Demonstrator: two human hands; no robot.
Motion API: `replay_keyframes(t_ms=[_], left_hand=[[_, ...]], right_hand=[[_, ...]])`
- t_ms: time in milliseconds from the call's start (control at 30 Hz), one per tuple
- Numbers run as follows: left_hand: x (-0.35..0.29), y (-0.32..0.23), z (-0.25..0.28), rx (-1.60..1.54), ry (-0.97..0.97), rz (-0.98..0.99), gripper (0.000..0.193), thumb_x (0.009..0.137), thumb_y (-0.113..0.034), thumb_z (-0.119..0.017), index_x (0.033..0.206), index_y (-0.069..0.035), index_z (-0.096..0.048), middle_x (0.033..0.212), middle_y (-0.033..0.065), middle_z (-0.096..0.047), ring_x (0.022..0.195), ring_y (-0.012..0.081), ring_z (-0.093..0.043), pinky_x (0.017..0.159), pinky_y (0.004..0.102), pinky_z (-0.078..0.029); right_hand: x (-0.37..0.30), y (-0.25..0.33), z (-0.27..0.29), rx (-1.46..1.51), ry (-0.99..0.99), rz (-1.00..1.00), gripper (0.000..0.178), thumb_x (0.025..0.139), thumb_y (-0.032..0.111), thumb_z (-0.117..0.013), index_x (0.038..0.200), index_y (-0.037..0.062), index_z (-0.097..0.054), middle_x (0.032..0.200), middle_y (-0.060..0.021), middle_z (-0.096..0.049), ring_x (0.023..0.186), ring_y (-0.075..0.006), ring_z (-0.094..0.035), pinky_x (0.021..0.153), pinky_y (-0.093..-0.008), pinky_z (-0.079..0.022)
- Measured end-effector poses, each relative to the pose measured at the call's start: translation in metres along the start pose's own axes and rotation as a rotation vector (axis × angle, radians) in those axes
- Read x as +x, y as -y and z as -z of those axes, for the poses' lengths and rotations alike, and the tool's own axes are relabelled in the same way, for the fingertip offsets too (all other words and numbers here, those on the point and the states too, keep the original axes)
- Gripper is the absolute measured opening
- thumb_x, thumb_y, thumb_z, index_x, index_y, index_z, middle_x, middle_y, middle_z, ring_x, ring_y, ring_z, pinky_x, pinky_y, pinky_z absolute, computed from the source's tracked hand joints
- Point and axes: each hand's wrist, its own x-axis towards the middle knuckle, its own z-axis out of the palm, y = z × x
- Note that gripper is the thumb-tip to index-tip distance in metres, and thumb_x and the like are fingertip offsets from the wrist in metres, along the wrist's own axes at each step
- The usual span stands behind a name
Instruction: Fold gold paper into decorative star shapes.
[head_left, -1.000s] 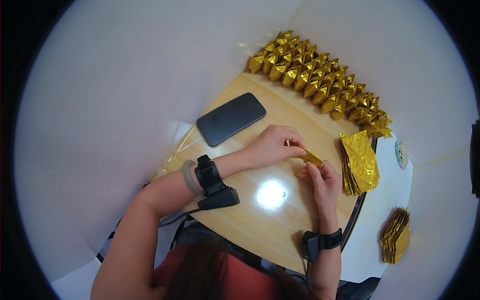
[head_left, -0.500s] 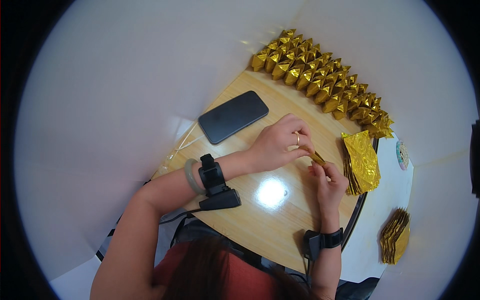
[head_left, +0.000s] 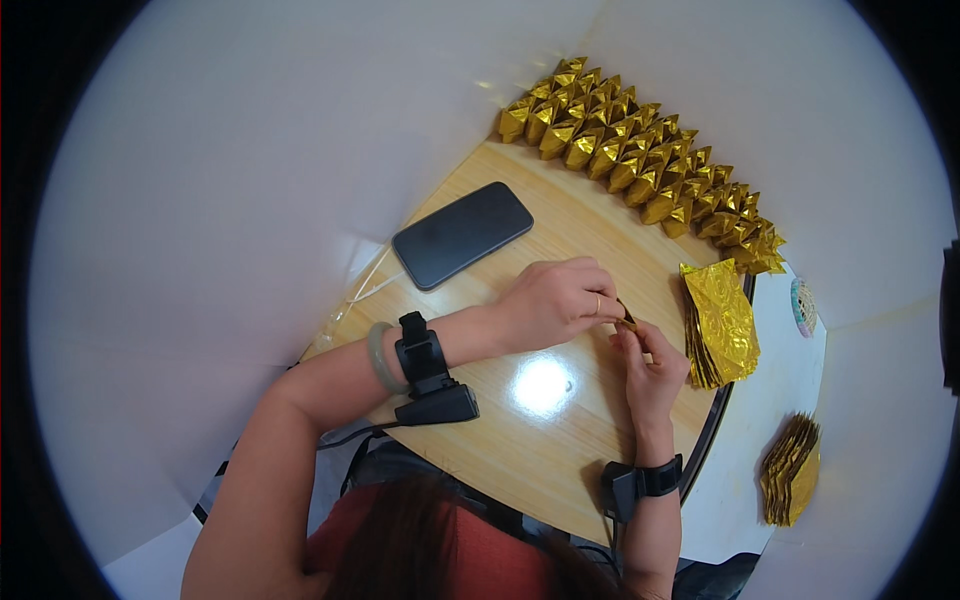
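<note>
My left hand (head_left: pixel 563 305) and my right hand (head_left: pixel 654 372) meet over the wooden table. Between their fingertips they pinch a small piece of folded gold foil paper (head_left: pixel 627 315), mostly hidden by the fingers. Just right of my right hand lies a stack of flat gold foil sheets (head_left: pixel 722 318), fanned at its left edge. Along the far edge stand rows of folded gold foil pieces (head_left: pixel 625 150) with pointed tips, packed close together.
A dark phone (head_left: pixel 463 235) with a white cable lies beyond my left forearm. On the white surface at the right are a second gold foil stack (head_left: pixel 790 472) and a round patterned object (head_left: pixel 803 307). Pale walls surround the wooden table (head_left: pixel 480 430).
The fingers of my left hand have come down and curled closer around the foil piece. My right hand has shifted only slightly, still pinching it.
</note>
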Motion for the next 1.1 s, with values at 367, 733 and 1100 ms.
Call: replay_keyframes(t_ms=[367,733,1100], left_hand=[[0.008,0.009,-0.001,-1.12,0.234,1.008,0.022,0.09,-0.011,-0.063,0.108,0.0,-0.059,0.087,0.0032,-0.066,0.074,0.0071,-0.061,0.068,0.0199,-0.05],[0.006,0.004,-0.002,-1.277,0.244,1.175,0.02,0.089,-0.011,-0.064,0.108,-0.003,-0.062,0.093,0.0015,-0.066,0.077,0.0055,-0.062,0.072,0.0184,-0.052],[0.002,0.012,-0.001,-1.497,0.149,1.086,0.02,0.09,-0.01,-0.062,0.108,-0.004,-0.057,0.092,0.0009,-0.064,0.076,0.0056,-0.062,0.068,0.0169,-0.051]], right_hand=[[0.007,-0.002,0.001,1.157,0.095,-0.555,0.031,0.098,0.02,-0.05,0.122,0.0007,-0.051,0.106,-0.0057,-0.061,0.087,-0.0109,-0.057,0.074,-0.024,-0.046],[0.007,-0.005,0.0,1.28,0.274,-0.608,0.037,0.097,0.024,-0.053,0.125,0.001,-0.049,0.104,-0.0048,-0.061,0.085,-0.0106,-0.057,0.074,-0.0245,-0.048],[0.007,-0.014,0.004,1.305,0.244,-0.527,0.032,0.098,0.026,-0.05,0.116,0.0005,-0.055,0.1,-0.0059,-0.064,0.084,-0.0113,-0.06,0.073,-0.0248,-0.05]])
